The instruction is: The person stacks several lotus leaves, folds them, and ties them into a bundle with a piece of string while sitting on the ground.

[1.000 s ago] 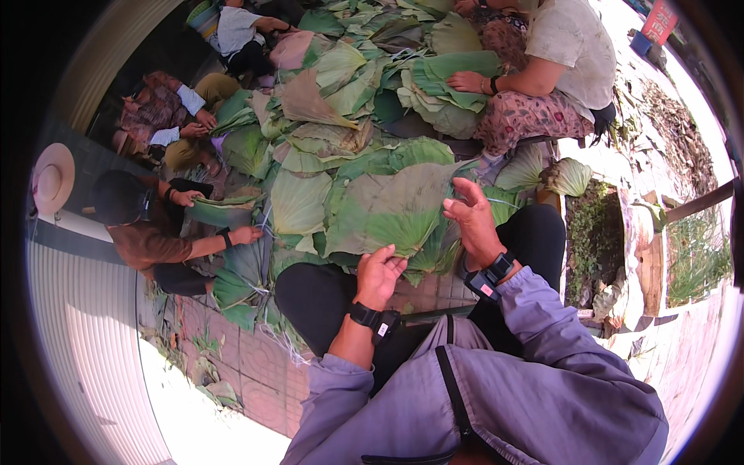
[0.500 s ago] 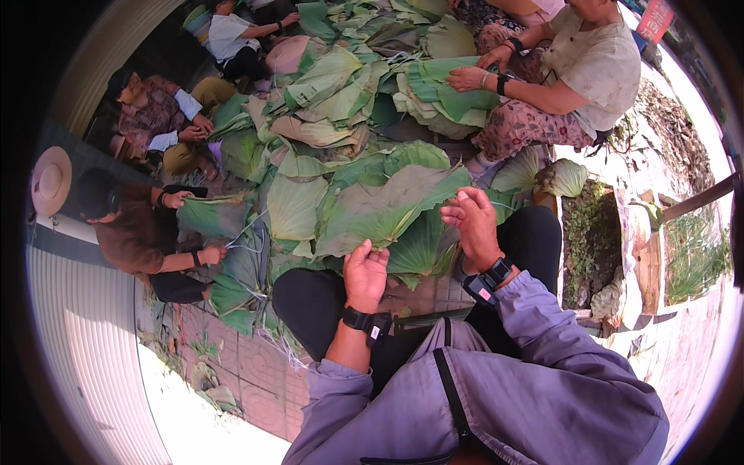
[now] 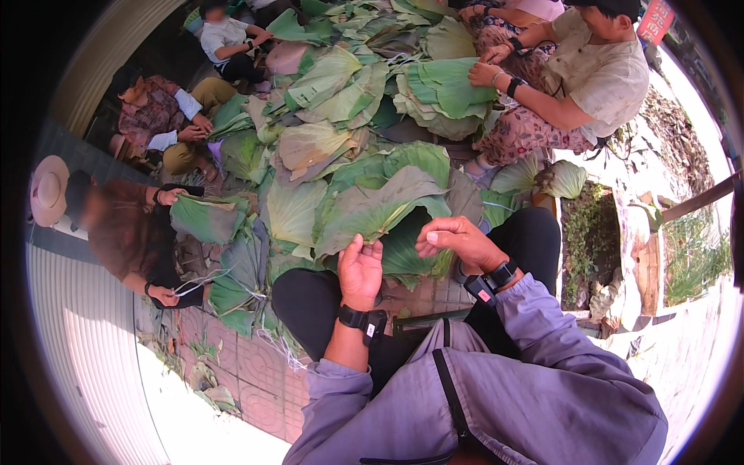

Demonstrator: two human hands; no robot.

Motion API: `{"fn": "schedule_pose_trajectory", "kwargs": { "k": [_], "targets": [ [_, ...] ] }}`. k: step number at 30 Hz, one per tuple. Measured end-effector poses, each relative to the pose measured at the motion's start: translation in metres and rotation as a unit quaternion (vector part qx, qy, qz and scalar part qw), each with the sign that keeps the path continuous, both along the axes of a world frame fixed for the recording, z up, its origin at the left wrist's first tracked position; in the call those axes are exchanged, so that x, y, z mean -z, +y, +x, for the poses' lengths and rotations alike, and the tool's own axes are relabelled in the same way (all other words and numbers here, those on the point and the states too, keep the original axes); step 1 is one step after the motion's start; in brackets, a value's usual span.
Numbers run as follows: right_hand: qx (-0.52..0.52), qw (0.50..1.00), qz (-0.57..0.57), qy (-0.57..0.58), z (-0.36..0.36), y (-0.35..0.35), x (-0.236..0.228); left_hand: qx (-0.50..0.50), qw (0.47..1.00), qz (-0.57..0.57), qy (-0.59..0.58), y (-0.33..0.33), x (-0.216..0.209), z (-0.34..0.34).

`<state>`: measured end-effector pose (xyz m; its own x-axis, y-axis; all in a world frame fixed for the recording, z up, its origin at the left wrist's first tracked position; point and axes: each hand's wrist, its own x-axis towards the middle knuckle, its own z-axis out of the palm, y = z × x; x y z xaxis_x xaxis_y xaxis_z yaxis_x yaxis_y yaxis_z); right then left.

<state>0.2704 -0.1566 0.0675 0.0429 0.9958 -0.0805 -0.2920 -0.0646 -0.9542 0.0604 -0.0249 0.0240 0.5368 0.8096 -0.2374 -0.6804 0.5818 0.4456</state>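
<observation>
I sit with my dark-trousered knees apart over a heap of big green lotus leaves. A large pale-green leaf (image 3: 372, 205) lies folded in front of me, with a darker leaf (image 3: 403, 252) beneath it. My left hand (image 3: 360, 267) pinches the near edge of the large leaf. My right hand (image 3: 457, 240) hovers beside it over the darker leaf with its fingers curled in; I cannot make out whether anything is in them. Both wrists wear black bands.
More leaves are piled (image 3: 333, 77) across the middle. Several other people sit around it: one in brown (image 3: 116, 232) at left folding a leaf, one at upper right (image 3: 597, 77) holding a leaf stack (image 3: 446, 89). Brick paving (image 3: 248, 372) lies lower left; a planter (image 3: 593, 240) stands right.
My left hand has risen from my knee to the large leaf's edge. My right hand has dropped lower and curled its fingers. The heap looks closer.
</observation>
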Motion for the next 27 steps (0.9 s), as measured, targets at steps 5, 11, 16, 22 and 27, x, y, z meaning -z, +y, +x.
{"fn": "schedule_pose_trajectory", "kwargs": {
  "k": [5,11,16,22,27],
  "targets": [
    [-0.082,0.994,-0.057,-0.038,-0.018,0.007,0.008,0.041,0.999,0.013,0.003,-0.01,-0.005,0.003],
    [0.095,0.964,0.019,0.247,-0.005,0.012,0.006,0.117,0.99,0.068,0.046,-0.017,-0.018,0.003],
    [0.112,0.949,0.059,0.287,0.01,0.013,-0.005,0.104,0.984,0.111,0.087,-0.015,-0.022,0.004],
    [0.169,0.971,0.063,0.158,0.008,0.028,-0.012,0.033,0.947,0.246,0.204,-0.023,-0.033,0.007],
    [0.19,0.973,0.035,0.128,0.009,0.031,-0.001,-0.001,0.852,0.398,0.339,-0.023,-0.012,-0.001]
  ]
}}
